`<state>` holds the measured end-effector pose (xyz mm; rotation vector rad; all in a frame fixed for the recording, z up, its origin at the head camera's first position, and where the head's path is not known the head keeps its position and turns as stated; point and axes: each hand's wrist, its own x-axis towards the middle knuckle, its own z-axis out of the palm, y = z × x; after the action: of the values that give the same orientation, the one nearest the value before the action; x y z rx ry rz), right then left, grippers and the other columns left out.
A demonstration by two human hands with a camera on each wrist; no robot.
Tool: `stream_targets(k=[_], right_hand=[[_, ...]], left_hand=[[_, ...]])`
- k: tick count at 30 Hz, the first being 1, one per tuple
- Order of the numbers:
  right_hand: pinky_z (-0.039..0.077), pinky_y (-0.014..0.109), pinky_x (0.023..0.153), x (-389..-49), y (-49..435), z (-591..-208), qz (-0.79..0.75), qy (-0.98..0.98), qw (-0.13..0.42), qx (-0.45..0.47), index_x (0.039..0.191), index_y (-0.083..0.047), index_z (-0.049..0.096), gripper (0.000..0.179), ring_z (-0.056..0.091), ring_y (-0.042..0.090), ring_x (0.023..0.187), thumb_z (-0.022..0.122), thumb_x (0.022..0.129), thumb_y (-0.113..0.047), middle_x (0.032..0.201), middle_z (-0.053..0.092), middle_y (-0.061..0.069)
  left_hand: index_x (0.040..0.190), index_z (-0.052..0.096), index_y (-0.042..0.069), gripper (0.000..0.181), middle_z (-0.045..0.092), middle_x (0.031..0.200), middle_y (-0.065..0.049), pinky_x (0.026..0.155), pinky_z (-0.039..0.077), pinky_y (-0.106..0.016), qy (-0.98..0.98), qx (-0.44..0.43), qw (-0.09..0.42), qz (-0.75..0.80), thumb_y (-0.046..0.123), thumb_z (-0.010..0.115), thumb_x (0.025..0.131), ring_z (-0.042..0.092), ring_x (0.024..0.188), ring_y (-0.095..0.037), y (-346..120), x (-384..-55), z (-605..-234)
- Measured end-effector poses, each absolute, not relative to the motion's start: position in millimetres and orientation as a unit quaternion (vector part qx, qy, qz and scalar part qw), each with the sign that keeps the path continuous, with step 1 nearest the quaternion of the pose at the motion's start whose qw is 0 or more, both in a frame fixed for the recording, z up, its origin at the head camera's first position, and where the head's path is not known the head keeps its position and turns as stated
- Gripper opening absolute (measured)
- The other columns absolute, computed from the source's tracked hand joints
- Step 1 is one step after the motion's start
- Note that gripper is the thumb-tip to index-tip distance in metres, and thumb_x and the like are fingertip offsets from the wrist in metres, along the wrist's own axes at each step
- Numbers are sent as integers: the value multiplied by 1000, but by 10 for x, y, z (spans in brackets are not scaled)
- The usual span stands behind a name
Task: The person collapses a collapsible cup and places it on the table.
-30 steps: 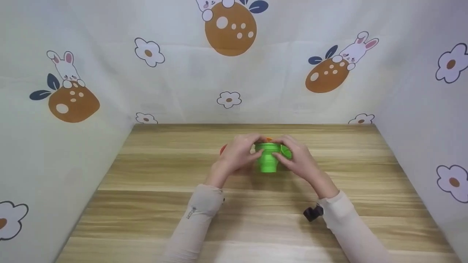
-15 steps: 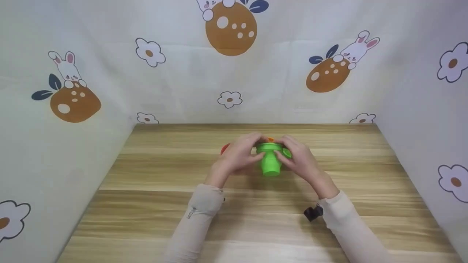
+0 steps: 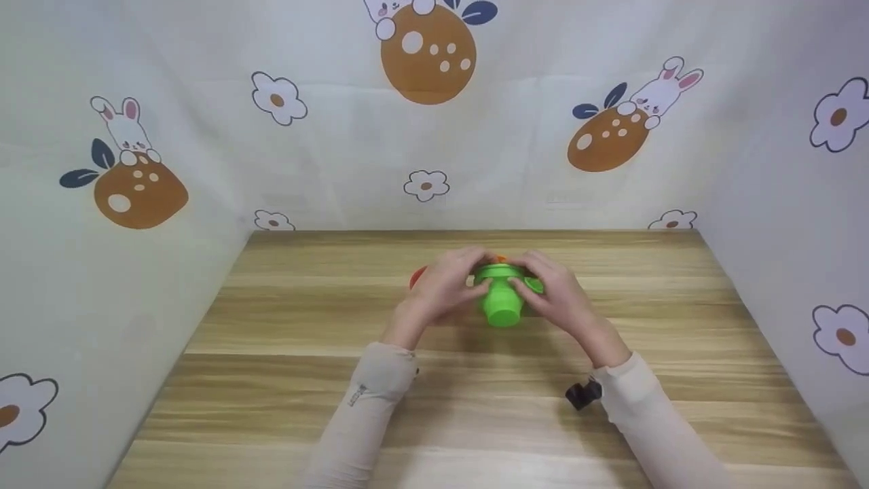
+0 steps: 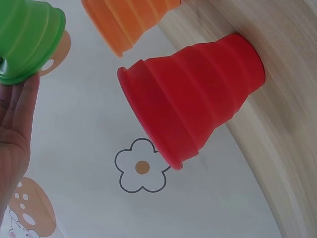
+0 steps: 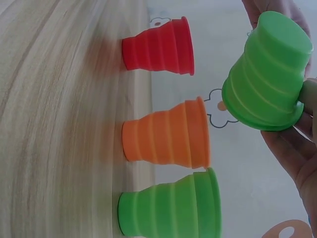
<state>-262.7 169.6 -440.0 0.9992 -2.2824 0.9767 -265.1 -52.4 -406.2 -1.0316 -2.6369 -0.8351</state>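
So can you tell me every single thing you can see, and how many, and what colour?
held green cup: 1, green, between both hands, above the table
standing green cup: 1, green, on the table, at the right end of the row
orange cup: 1, orange, middle of the row
red cup: 1, red, left end of the row
table: 1, light wood look, under the cups
cloth: pale, around the table's back and sides; pieces uncertain
rabbits: 3, white, printed on the cloth
fruits: 3, brown, under the rabbits
flowers: 7 in the head view, white and brown, printed on the cloth
black device: 1, black, by the right cuff
sleeves: 2, pale, on the arms
left hand and right hand: 2, bare, holding the green cup
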Motion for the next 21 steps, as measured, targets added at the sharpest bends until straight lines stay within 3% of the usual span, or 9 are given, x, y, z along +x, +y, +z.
stream_targets(k=[7,21], right_hand=[[60,36,87,-2633,1717,-4396,377,-832,186,362,121,-3,64,29,67,22,102,68,93,-10,110,68,11],[61,34,78,-2601,1709,-4401,313,-850,221,362,116,-2,64,23,69,21,91,64,96,-13,103,69,10]], left_hand=[[117,62,7,26,71,110,-6,90,57,-29,-897,-341,94,-266,15,67,92,67,100,-17,-511,-2657,-4086],[122,60,4,28,66,118,-9,98,55,-29,-864,-355,13,-357,13,65,96,66,111,-21,-552,-2682,-4090]])
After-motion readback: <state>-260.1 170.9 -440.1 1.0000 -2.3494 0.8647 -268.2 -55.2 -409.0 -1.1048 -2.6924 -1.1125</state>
